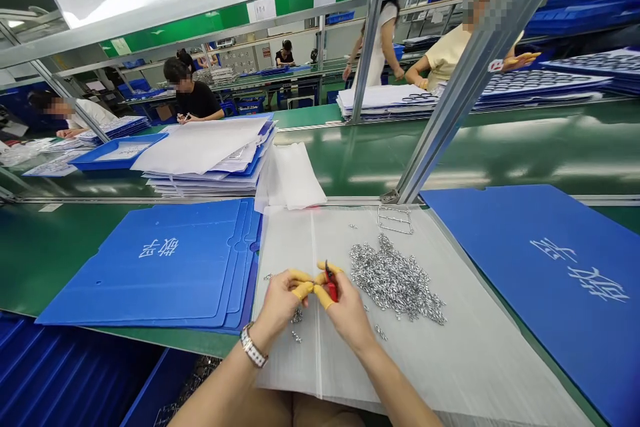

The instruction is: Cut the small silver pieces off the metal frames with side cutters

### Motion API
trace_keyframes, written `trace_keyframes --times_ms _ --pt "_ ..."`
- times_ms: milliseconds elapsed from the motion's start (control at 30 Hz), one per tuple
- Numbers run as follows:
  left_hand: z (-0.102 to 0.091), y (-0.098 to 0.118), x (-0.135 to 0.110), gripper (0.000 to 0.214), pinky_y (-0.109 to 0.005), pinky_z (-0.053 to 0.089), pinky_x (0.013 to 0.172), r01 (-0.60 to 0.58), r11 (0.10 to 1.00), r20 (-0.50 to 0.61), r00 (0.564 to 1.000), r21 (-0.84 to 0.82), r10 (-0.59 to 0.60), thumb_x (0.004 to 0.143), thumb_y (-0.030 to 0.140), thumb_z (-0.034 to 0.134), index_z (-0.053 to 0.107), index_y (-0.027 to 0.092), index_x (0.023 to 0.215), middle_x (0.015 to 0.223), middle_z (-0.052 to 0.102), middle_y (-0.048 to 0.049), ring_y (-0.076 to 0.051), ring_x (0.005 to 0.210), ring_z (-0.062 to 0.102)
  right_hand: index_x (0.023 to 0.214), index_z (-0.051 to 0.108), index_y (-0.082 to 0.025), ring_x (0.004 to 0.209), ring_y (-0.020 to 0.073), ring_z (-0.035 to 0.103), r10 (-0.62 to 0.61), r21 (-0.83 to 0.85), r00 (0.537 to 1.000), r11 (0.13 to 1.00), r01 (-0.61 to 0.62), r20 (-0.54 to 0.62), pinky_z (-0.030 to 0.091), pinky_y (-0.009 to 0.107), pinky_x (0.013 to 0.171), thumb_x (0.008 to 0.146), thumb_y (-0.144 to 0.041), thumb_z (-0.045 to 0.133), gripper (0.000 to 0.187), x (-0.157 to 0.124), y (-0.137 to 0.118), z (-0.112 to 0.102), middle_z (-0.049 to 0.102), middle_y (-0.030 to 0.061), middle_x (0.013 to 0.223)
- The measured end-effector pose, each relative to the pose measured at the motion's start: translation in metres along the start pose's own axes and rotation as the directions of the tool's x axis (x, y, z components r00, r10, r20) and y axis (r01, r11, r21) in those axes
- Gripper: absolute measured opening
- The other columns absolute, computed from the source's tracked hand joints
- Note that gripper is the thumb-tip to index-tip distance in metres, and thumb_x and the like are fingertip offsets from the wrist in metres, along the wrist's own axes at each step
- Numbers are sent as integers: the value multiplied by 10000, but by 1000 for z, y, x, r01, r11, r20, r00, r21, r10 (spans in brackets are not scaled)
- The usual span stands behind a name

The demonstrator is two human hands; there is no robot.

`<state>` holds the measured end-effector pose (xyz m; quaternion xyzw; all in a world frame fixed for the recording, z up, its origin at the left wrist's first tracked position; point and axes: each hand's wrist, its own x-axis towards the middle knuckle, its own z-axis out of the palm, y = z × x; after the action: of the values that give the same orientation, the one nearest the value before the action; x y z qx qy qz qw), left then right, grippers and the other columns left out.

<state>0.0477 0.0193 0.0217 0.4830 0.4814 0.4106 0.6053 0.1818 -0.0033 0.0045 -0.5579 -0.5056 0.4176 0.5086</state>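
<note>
My left hand (283,299) wears yellow finger cots and a wristwatch; its fingertips are pinched together on a small part that I cannot make out. My right hand (345,310), also with yellow cots, is closed round small red-handled cutters (330,283). Both hands meet over a translucent white sheet (450,360). Just right of them lies a heap of small silver metal parts (395,280). A few loose metal pieces (297,327) lie under my left hand. A thin wire frame (395,220) rests at the sheet's far edge.
Blue plastic boards lie left (160,267) and right (565,273) of the sheet. Stacked trays with white sheets (210,160) stand on the green conveyor (500,147). A slanted metal post (450,107) rises ahead. Several other people work at benches beyond. Blue bins (65,373) sit at lower left.
</note>
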Motion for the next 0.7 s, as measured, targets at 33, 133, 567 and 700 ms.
trace_keyframes --times_ms 33,133,567,700 --pt "6 1 3 215 -227 414 483 -4 1000 56 998 25 2 665 321 699 673 138 773 709 660 -38 -87 466 528 1109 527 -189 727 167 607 -6 -76 1000 997 4 -24 496 330 722 743 -313 551 387 -1 1 -10 646 34 866" --pt "20 1 13 222 -252 457 536 -14 995 223 975 99 -8 686 299 674 708 150 847 810 695 -61 -105 494 567 1137 527 -213 800 191 621 -70 -314 993 949 37 -93 493 367 764 756 -303 518 391 -5 5 -34 660 46 945" --pt "-9 0 0 194 -288 435 709 -305 763 247 949 569 196 813 209 536 675 203 949 842 669 -42 -166 743 577 1107 551 -205 759 181 649 -70 -459 968 887 -50 -240 520 350 735 783 -321 506 347 -17 15 -81 685 49 931" --pt "15 4 -7 132 -335 413 754 -502 351 439 864 790 248 817 194 546 658 187 887 834 631 -58 -204 818 544 1113 552 -205 805 186 644 -106 -463 967 886 -15 -233 518 355 768 782 -330 537 354 -30 12 -93 675 68 984"
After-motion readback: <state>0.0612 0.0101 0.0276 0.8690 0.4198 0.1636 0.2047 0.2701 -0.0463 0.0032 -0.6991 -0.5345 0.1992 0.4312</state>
